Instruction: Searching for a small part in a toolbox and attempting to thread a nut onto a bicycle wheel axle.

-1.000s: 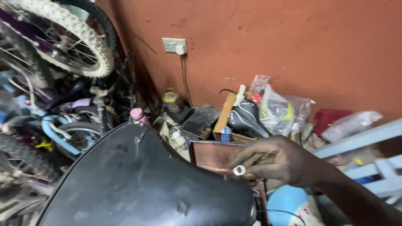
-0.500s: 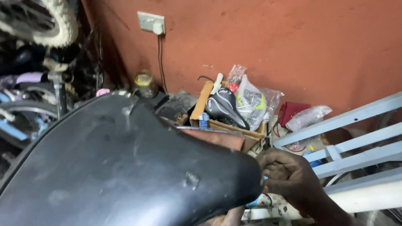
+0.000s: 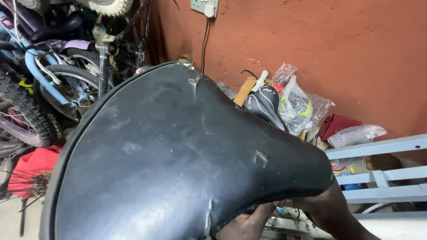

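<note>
**Worn black saddle fills the view, hands tucked beneath its nose**

At the far left, bicycles stand packed together: a light blue bicycle frame [image 3: 38, 66] leans among spoked wheels, and a knobby tyre [image 3: 29, 118] shows at the left edge. Near the floor below them lies a red cloth [image 3: 31, 166] with loose spokes just beside it. A white tyre [image 3: 104, 5] hangs at the top, above the frames.

The middle of the scene is taken up by a large black bicycle saddle [image 3: 178, 155], held close to the camera, its wide rear to the left and its narrow nose pointing right. Its cover is scuffed and torn in small nicks, one on the top ridge and one near the nose.

Under the near edge of the saddle, one hand [image 3: 244, 224] shows only partly; which hand it is cannot be told, nor whether it is clenched or loose. Just right of it, the right hand [image 3: 320, 206] sits under the saddle's nose, touching its underside; its fingers are hidden, so its grip cannot be told either.

Farther right, against the red-brown wall [image 3: 338, 44], a smaller black saddle [image 3: 262, 106] leans in a pile with clear plastic bags [image 3: 296, 106]. A wall socket [image 3: 204, 6] sits high up. At the right edge run grey-blue metal rails [image 3: 378, 146].
</note>
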